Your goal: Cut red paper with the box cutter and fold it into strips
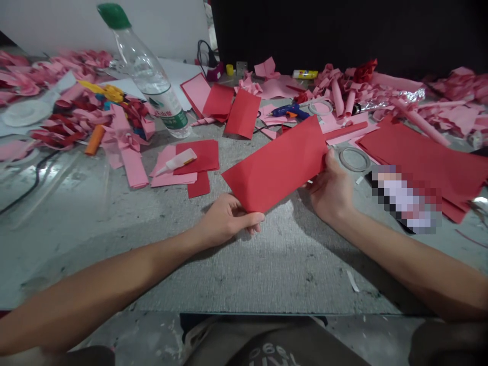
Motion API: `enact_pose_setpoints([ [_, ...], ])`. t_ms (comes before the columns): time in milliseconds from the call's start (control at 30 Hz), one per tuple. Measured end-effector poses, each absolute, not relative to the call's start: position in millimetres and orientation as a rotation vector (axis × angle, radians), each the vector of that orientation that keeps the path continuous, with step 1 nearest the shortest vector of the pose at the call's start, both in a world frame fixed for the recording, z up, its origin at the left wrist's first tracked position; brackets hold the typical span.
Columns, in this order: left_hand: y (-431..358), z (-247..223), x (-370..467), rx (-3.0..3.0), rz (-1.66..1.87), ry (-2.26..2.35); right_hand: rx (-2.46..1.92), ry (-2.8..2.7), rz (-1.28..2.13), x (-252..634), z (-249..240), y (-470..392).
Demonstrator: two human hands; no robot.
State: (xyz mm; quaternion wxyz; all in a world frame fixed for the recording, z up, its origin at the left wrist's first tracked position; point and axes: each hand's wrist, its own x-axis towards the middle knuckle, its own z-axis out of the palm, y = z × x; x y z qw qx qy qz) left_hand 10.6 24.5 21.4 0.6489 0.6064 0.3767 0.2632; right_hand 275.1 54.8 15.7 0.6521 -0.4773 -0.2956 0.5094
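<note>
A rectangular sheet of red paper [280, 165] is held up at a slant above the grey table, in the middle of the head view. My left hand [236, 218] pinches its lower left edge, thumb in front and fingers behind. At the right end of the sheet, my right hand [331, 185] grips the edge, with most of its fingers hidden behind the paper. Left of the sheet lie smaller red pieces [208, 155] and pink pieces, with a white glue tube [177, 161] on top.
A water bottle [152, 76] stands at the back left. Pink paper scraps [72, 76], a blue glue gun [290, 110] and a yellow glue stick [305, 74] lie farther back. To the right are a tape ring [354, 159], large red sheets [423, 157] and a blurred-out phone-like object [406, 198].
</note>
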Motion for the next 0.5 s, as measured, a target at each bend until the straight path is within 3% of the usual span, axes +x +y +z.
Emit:
enact_pose_setpoints([
  [233,25,22,10,1.388,0.587,0.871,-1.055,-0.65,1.119,275,16,56],
  [500,23,24,15,1.347,0.658,0.856,-1.08,-1.057,1.216,250,25,13],
])
